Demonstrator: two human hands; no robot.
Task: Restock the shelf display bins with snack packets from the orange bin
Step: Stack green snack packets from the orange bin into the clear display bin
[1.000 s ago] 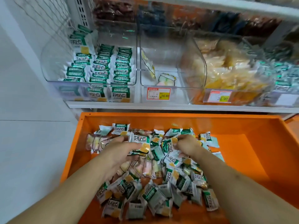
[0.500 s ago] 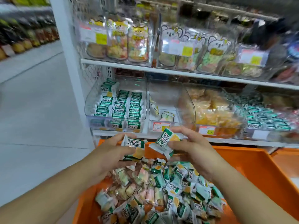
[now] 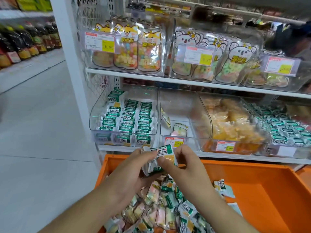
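Both hands have come up out of the packet pile in the orange bin, where they were buried a second ago. Half a second back each hand held its own green-and-white packet, apart; now left hand and right hand have closed together, gripping a small bunch of packets between them, raised in front of the lower shelf edge. Camera has tilted up and pulled back: upper shelf with animal-print bags is fully in view, the left aisle with bottles shows, and less of the pile is visible.
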